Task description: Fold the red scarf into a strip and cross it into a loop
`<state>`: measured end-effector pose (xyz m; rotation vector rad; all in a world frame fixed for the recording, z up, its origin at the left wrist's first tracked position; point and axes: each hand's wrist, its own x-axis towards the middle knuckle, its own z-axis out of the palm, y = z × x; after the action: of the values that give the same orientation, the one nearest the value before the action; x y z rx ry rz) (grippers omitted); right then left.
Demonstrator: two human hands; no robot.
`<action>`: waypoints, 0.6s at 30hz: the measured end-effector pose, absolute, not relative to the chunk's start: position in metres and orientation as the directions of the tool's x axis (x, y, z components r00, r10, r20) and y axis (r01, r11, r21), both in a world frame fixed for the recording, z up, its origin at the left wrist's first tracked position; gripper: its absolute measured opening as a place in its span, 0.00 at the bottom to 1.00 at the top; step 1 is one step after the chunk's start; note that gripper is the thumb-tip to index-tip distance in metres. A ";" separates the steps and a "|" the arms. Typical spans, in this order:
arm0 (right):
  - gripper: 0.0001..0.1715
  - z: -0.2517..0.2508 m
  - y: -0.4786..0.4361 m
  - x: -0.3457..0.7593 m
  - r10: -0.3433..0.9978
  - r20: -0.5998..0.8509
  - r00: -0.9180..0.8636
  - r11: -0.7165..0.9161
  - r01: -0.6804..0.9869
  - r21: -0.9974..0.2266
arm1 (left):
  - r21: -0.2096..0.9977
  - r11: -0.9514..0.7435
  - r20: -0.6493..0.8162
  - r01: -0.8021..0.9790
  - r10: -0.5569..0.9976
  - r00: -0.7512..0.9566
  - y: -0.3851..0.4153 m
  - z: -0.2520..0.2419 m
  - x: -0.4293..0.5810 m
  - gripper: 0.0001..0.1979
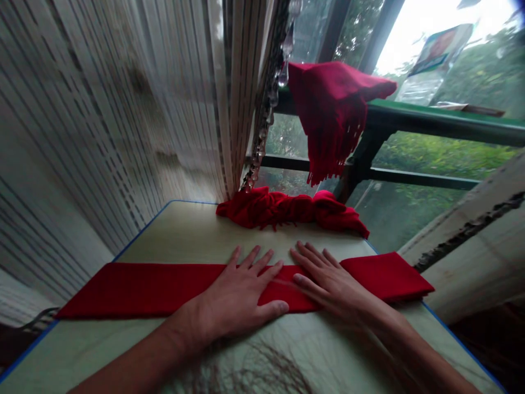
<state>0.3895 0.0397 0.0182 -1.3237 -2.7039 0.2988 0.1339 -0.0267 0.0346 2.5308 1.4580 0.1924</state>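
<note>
A red scarf (143, 290), folded into a long flat strip, lies across the pale table (180, 235) from side to side. Flat on the strip near its middle rests my left hand (238, 295), palm down with the fingers spread. Just to the right of it, my right hand (328, 279) also lies palm down on the cloth, fingers stretched out. Neither hand grips anything. The scarf's right end looks thicker, in layers, and juts a little past the table's edge.
Behind the strip, a crumpled red cloth (287, 209) lies at the table's far edge. Another red fringed scarf (332, 104) hangs over the green window rail (451, 116), beside a clear labelled bottle (430, 71). A striped curtain (164, 98) hangs at left, bead strings (270, 98) next to it.
</note>
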 end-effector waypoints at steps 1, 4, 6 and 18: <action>0.41 0.018 0.040 0.390 0.792 0.017 -0.611 0.598 0.768 -0.230 | 0.256 -0.485 -0.004 0.836 0.865 0.502 -0.027 0.035 0.133 0.41; 0.42 0.018 0.040 0.388 0.792 -0.004 -0.610 0.593 0.771 -0.232 | 0.283 -0.474 -0.021 0.834 0.866 0.499 -0.028 0.037 0.133 0.40; 0.42 0.018 0.040 0.387 0.792 -0.024 -0.610 0.589 0.774 -0.232 | 0.309 -0.468 -0.014 0.828 0.868 0.496 -0.029 0.039 0.134 0.39; 0.35 0.024 0.045 0.452 0.835 0.240 -0.495 0.518 0.854 -0.043 | 0.158 -0.023 -0.081 0.987 0.996 0.036 -0.071 0.066 0.023 0.31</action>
<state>0.4523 0.0445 0.0243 -1.4325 -2.5293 -0.1193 0.0227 -0.0708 0.0660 2.1310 2.0680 0.0772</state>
